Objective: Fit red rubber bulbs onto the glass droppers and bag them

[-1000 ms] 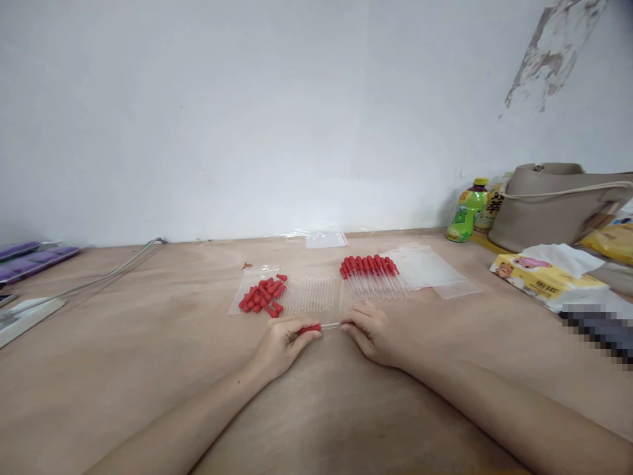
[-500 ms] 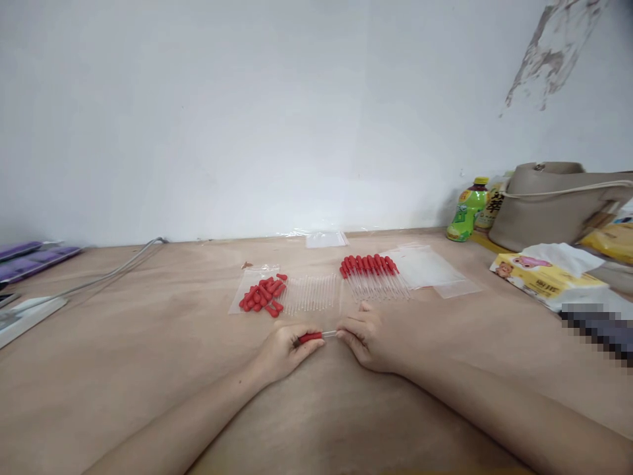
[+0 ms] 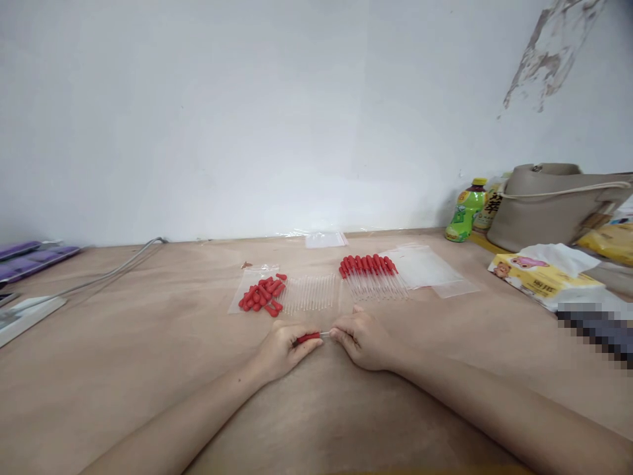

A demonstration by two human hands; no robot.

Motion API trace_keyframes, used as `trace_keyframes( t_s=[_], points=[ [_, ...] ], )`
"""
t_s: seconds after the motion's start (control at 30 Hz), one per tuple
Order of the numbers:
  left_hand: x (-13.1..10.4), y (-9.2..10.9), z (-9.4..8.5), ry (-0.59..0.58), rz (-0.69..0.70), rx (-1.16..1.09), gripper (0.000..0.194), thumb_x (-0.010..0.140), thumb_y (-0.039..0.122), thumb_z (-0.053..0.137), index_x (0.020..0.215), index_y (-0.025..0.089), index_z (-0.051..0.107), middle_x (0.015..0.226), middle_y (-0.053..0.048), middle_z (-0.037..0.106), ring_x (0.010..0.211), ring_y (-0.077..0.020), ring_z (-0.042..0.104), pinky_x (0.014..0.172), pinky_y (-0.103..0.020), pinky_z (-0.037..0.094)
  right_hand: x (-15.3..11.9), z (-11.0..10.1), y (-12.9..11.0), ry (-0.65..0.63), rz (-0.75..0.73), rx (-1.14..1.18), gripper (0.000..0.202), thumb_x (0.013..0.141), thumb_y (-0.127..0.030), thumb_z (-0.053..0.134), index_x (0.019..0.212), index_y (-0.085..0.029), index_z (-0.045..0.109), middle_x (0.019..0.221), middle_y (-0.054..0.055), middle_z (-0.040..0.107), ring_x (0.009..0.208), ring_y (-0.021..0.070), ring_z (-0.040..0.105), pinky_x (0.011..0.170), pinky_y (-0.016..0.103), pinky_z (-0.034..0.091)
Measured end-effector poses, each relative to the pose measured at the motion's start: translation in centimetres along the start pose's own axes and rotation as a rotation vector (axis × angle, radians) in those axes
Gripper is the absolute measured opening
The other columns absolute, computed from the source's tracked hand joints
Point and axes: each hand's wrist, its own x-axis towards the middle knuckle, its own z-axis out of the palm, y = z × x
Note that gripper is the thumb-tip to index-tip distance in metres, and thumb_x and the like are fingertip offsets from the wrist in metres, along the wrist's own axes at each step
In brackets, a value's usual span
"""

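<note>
Pinched in my left hand is a red rubber bulb, pointing right. My right hand grips a thin clear glass dropper tube, whose left end meets the bulb's mouth; the rest of the tube is hidden by my fingers. Beyond my left hand, several loose red bulbs lie on a clear plastic bag. Bare glass tubes lie in a row to their right. Farther right is a row of droppers with red bulbs fitted, their glass ends towards me.
Flat plastic bags lie behind the fitted droppers. At right stand a green drink bottle, a beige handbag and a yellow tissue pack. A grey cable and purple packets are at left. A white wall closes the back.
My right hand has moved slightly left, closer to my left hand, so less of the glass tube shows between them. The bulb stays in my left hand.
</note>
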Motion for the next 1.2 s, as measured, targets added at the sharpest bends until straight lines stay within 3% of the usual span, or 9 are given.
trace_keyframes(
  t_s=[0.33,0.47,0.6,0.67,0.77,0.93,1.07,1.2],
  points=[
    [0.0,0.2,-0.1,-0.035,-0.033,-0.023,0.022,0.084,0.030,0.048,0.084,0.016,0.065,0.067,-0.002,0.063,0.059,-0.0124,0.054,0.056,-0.022,0.041,0.5,-0.6,-0.6,-0.122,0.100,0.156,0.035,0.088,-0.024,0.031,0.065,-0.016,0.054,0.061,-0.001,0.059,0.056,0.0089,0.048,0.067,0.024,0.030],
    [0.1,0.1,-0.1,-0.029,-0.067,-0.053,0.022,0.083,0.031,0.049,0.087,0.017,0.066,0.071,-0.003,0.064,0.062,-0.0133,0.056,0.058,-0.022,0.044,0.6,-1.7,-0.9,-0.148,0.083,0.069,0.032,0.088,-0.026,0.035,0.069,-0.017,0.059,0.065,0.000,0.062,0.061,0.0105,0.049,0.073,0.028,0.030],
    [0.2,-0.4,0.0,0.033,-0.140,-0.120,0.031,0.076,0.029,0.058,0.105,0.018,0.057,0.082,-0.004,0.064,0.065,-0.0130,0.057,0.059,-0.023,0.047,0.5,-3.7,0.1,-0.171,0.100,0.044,0.025,0.082,-0.029,0.043,0.067,-0.016,0.059,0.064,0.002,0.061,0.056,0.0103,0.047,0.057,0.022,0.031],
    [0.2,-0.7,0.1,0.056,-0.188,-0.160,0.038,0.074,0.026,0.060,0.110,0.017,0.053,0.084,-0.004,0.062,0.063,-0.0118,0.056,0.058,-0.023,0.048,0.6,-4.9,1.5,-0.134,0.210,0.090,0.026,0.080,-0.028,0.043,0.064,-0.015,0.058,0.060,0.001,0.059,0.053,0.0100,0.047,0.051,0.020,0.029],
    [0.3,-0.8,0.0,0.042,-0.197,-0.144,0.030,0.075,0.024,0.058,0.103,0.016,0.056,0.082,-0.004,0.060,0.065,-0.0117,0.055,0.059,-0.023,0.048,1.1,-6.8,4.6,0.015,0.483,0.097,0.032,0.080,-0.032,0.040,0.059,-0.016,0.056,0.058,0.001,0.059,0.053,0.0108,0.050,0.051,0.020,0.032],
    [0.4,-0.4,-0.2,0.012,-0.165,-0.093,0.023,0.076,0.021,0.056,0.098,0.016,0.059,0.076,-0.002,0.059,0.064,-0.0114,0.054,0.059,-0.023,0.046,2.4,-7.5,8.6,0.208,0.925,-0.142,0.036,0.078,-0.042,0.041,0.062,-0.016,0.061,0.067,0.007,0.063,0.066,0.0182,0.058,0.055,0.024,0.035],
    [0.4,-0.3,-0.3,0.016,-0.146,-0.099,0.020,0.076,0.020,0.056,0.095,0.016,0.060,0.077,-0.002,0.058,0.064,-0.0110,0.054,0.058,-0.022,0.045,2.9,-6.2,9.6,0.205,1.050,-0.240,0.035,0.077,-0.043,0.039,0.074,-0.018,0.064,0.083,0.010,0.064,0.080,0.0237,0.058,0.058,0.028,0.038],
    [0.4,-0.2,-0.4,0.009,-0.144,-0.093,0.019,0.077,0.020,0.055,0.094,0.016,0.061,0.078,-0.003,0.059,0.065,-0.0110,0.054,0.060,-0.022,0.045,2.8,-5.2,10.0,0.174,1.062,-0.256,0.034,0.078,-0.041,0.039,0.079,-0.018,0.065,0.084,0.012,0.063,0.081,0.0244,0.059,0.061,0.031,0.040]
  ],
)
